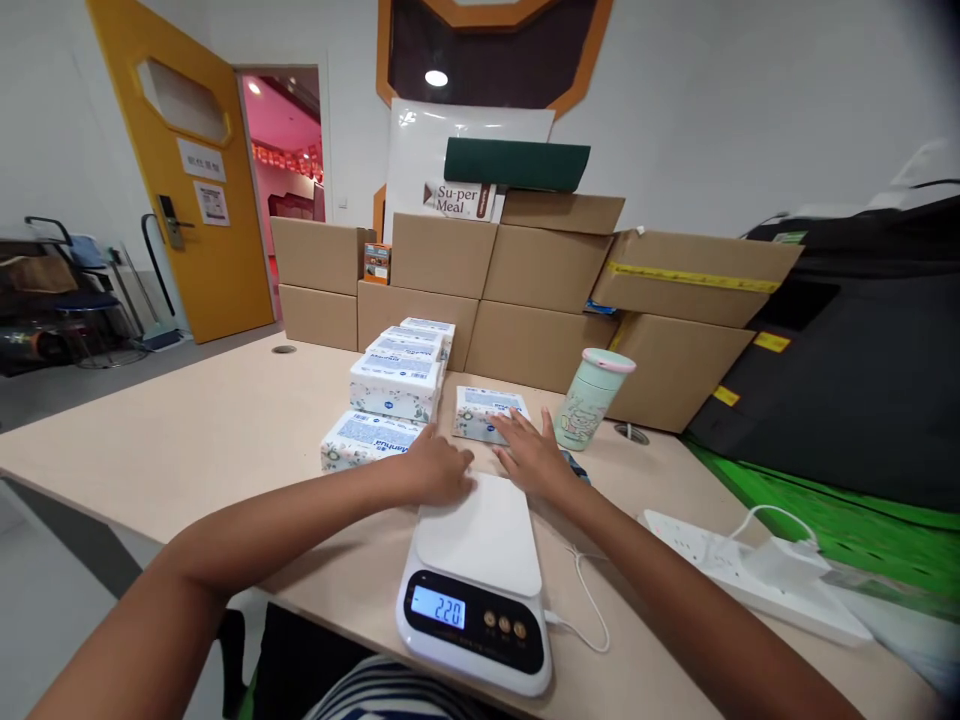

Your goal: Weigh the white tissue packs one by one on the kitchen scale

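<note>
My left hand (439,468) is loosely curled over the rear left of the white scale (480,540), beside the nearest tissue pack (371,440); its fingertips are partly hidden and no held object shows. My right hand (534,452) is open, fingers spread, the fingertips at the near right side of a separate tissue pack (487,412) behind the scale. The scale's plate carries no pack, and its lit display (439,606) reads about 2.20. More floral tissue packs (394,385) stand in a row running back on the left.
A mint tumbler (596,400) with a pink lid stands by my right hand, a small dark item (574,467) near it. A white cable (589,600) runs from the scale. On the right lies a power strip (750,575). Cardboard boxes (420,310) line the table's back.
</note>
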### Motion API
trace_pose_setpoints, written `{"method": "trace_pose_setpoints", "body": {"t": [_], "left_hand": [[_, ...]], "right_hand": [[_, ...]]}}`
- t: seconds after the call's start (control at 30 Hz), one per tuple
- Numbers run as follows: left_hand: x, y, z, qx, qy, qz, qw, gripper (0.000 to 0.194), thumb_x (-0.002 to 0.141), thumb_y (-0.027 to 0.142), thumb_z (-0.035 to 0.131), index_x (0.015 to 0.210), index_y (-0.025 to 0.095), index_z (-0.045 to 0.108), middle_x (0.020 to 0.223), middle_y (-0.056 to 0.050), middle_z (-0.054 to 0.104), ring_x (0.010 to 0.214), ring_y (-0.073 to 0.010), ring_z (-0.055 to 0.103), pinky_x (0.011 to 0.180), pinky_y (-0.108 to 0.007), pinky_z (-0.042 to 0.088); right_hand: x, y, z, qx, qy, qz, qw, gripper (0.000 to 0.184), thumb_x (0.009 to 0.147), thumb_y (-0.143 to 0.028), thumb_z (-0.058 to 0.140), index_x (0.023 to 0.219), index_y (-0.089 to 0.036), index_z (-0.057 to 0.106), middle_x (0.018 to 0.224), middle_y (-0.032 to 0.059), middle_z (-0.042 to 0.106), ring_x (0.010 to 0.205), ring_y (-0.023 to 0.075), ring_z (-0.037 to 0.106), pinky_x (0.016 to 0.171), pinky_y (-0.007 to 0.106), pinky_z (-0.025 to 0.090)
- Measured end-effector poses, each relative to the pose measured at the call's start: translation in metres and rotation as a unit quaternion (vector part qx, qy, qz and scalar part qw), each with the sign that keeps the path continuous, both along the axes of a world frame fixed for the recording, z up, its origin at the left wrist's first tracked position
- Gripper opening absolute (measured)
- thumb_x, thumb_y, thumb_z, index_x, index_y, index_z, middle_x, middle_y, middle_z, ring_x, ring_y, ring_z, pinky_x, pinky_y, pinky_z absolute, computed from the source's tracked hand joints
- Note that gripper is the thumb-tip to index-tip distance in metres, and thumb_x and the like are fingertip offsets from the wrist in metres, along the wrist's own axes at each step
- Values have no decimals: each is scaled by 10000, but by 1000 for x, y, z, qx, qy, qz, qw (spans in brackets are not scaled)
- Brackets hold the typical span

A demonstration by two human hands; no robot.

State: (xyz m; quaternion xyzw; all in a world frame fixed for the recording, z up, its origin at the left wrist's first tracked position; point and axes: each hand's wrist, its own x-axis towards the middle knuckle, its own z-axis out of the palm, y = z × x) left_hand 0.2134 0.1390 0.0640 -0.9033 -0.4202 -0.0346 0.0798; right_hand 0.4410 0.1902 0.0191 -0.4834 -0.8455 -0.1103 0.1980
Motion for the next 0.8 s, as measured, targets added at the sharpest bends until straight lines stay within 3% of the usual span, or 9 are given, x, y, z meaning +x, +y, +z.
{"method": "trace_pose_setpoints", "body": {"t": [0.07,0.13,0.2,0.27,0.37,0.47,0.53,0.63,0.8], "left_hand": [[-21,-20,11,-18,-29,-66,997,398,1057,489,535,1299,228,712,1200,-111,824,1284,-324,707,1264,-625,321],[-41,-33,21,21,-84,-114,990,410,1059,482,555,1354,229,684,1309,-112,789,1361,-326,661,1272,-603,320],[-58,-39,27,48,-121,-115,985,394,1054,452,575,1355,222,683,1268,-107,798,1258,-302,710,1182,-525,438],[-70,-37,28,41,-145,-93,984,308,1058,394,557,1235,217,737,1080,-85,824,1044,-262,754,978,-421,539],[-73,-26,21,16,-216,-45,975,339,1088,341,461,989,213,759,862,-50,793,857,-219,728,763,-326,519],[-65,-16,8,30,-287,-39,957,383,1104,366,414,976,210,740,872,-37,797,828,-198,720,750,-314,501],[-58,-12,-2,72,-277,-68,956,372,1098,352,418,994,206,745,876,-43,806,828,-206,720,767,-335,487],[-53,-12,-15,127,-215,-111,962,361,1101,340,429,1027,208,757,856,-49,804,819,-206,719,791,-365,460],[-57,-15,-32,212,-128,-150,957,308,1094,338,477,986,210,735,797,-35,774,764,-195,679,820,-396,447]], "right_hand": [[-11,12,7,6,-34,-6,999,568,1040,-263,467,1604,-226,517,1629,187,574,1565,366,480,1309,762,101],[-21,27,12,-7,-56,-30,998,583,1015,-262,521,1596,-205,513,1658,204,534,1552,370,493,1307,741,150],[-29,41,16,-32,-61,-49,996,574,997,-247,555,1564,-159,538,1645,220,545,1530,364,519,1300,656,272],[-35,50,17,-45,-51,-54,996,553,1007,-234,539,1541,-93,551,1622,236,564,1524,345,529,1279,537,364],[-36,49,9,-27,-39,-46,998,522,1024,-229,501,1504,-36,575,1626,246,556,1541,334,510,1282,461,374],[-29,43,-3,1,-39,-29,999,503,1016,-221,489,1485,-74,598,1613,218,580,1511,333,543,1267,474,400],[-24,47,-8,9,-55,-25,998,499,1025,-210,467,1494,-97,592,1609,204,590,1502,323,550,1260,468,408],[-27,76,-2,-12,-90,-68,994,518,1028,-152,439,1531,-113,554,1616,206,579,1501,291,537,1256,432,389],[-55,151,20,-40,-61,-177,981,562,932,-5,445,1474,-101,559,1519,284,619,1396,320,583,1155,522,427]]}}
